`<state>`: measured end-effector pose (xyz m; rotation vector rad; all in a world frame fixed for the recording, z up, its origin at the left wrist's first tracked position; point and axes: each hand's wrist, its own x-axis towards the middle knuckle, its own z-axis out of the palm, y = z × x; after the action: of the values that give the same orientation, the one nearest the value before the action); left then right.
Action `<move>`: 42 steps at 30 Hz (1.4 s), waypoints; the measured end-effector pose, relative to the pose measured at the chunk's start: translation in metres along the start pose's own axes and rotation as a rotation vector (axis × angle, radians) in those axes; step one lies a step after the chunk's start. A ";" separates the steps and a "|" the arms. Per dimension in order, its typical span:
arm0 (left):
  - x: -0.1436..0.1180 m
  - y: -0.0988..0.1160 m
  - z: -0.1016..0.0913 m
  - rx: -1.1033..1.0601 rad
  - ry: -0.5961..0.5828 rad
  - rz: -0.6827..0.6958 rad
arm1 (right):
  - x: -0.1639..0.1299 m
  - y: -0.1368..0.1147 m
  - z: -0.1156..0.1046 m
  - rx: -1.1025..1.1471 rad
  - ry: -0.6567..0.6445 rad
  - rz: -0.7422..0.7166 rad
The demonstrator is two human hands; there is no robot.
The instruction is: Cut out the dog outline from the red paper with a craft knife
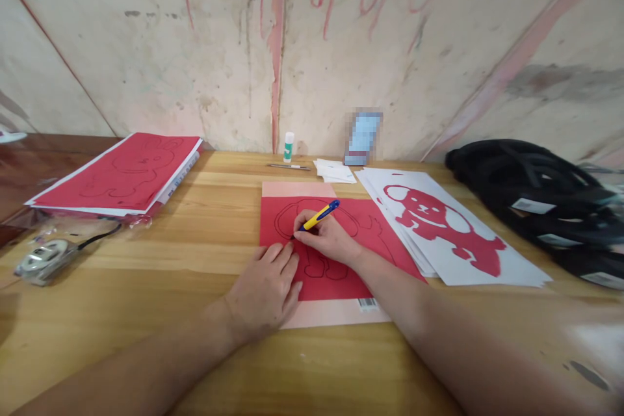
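Forearms (170, 351) reach to the paper (326, 289) beneath the fingers. Left hand (266, 283): laid flat, grasping nothing. Right hand (324, 237): gripping pen (319, 214). Outline (312, 273) around fingers: apparently mostly drawn; remainder partly hidden.

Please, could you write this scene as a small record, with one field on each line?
Right hand: grips a yellow-and-blue pen, tip at the red sheet
Left hand: resting on the red sheet's lower left part, fingertips near the pen tip
Red sheet: bears dark outlines, partly hidden by hands
Under it: pink sheet with a barcode
Left side: paper stack, outlined red sheet on top
Right side: white sheet with red animal cutout
Back: white-and-green tube, upright
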<state>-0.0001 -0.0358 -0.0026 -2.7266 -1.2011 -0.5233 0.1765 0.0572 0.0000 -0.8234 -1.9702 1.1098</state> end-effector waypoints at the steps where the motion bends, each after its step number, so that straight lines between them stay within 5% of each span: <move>1: 0.000 0.000 0.000 -0.001 0.007 0.003 | 0.000 -0.001 0.000 0.002 -0.002 0.001; 42: 0.000 0.001 -0.003 0.002 -0.034 -0.020 | 0.001 0.005 0.001 -0.021 -0.038 -0.039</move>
<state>0.0002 -0.0371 0.0003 -2.7351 -1.2365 -0.4796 0.1758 0.0590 -0.0044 -0.7766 -2.0240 1.0914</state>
